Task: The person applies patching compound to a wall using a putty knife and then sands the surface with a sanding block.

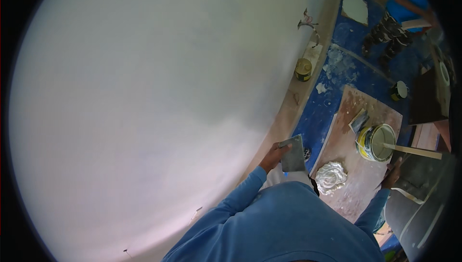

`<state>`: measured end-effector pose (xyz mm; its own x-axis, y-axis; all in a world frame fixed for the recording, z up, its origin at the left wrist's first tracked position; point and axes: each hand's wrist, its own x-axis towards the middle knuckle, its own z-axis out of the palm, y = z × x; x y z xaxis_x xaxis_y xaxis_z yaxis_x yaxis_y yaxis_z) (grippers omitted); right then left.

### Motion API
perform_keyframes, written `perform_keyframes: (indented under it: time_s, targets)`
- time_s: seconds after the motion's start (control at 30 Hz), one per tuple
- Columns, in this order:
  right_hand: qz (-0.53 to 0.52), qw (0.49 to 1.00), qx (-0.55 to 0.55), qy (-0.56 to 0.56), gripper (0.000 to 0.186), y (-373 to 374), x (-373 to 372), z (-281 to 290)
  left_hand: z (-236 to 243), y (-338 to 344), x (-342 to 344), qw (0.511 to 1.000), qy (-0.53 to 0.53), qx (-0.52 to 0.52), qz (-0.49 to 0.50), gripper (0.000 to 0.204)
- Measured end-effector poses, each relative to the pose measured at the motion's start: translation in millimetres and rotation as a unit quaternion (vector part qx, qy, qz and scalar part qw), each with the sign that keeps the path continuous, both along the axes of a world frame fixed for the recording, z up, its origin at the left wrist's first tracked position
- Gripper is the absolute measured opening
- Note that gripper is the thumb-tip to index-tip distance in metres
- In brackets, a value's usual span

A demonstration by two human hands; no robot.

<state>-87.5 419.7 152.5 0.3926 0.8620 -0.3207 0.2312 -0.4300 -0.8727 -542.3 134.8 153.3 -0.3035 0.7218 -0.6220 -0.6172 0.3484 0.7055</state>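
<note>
My left hand is closed on the handle of a grey rectangular trowel, held beside the white wall. At the right, my right hand grips a thin dark flat tool, seen nearly edge-on. Between my hands lies a stained board. On it are an open yellow-and-white bucket with a wooden stick across its top, a crumpled whitish mound and a small grey scraper.
Blue floor covering with white splatters runs along the wall, where a tin and wires sit. A small pot is beyond the board. A co-worker stands at top right. Dark panels crowd the right side.
</note>
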Motion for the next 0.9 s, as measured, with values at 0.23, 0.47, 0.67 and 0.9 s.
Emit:
perform_keyframes:
  time_s: [0.23, 0.47, 0.67, 0.9]
  targets:
    - [-0.03, 0.963, -0.203, 0.177, 0.079, -63.1, -37.7, -45.9, -9.4, -13.9, 3.1, 0.993, 0.059, -0.105, -0.007, 0.041]
    - [-0.108, 0.887, -0.363, 0.265, 0.075, -127.0, -53.3, -61.9, -8.3, -12.9, 9.3, 0.995, 0.024, -0.088, -0.047, 0.045]
    - [0.11, 0.802, -0.231, 0.54, 0.028, -150.7, -115.7, -117.9, -27.2, -3.3, 25.7, 0.987, -0.158, 0.003, -0.038, 0.042]
    - [0.225, 0.874, -0.076, 0.423, 0.025, -139.2, -224.4, -139.0, -1.0, 40.5, 61.0, 0.991, -0.065, -0.004, -0.117, 0.03]
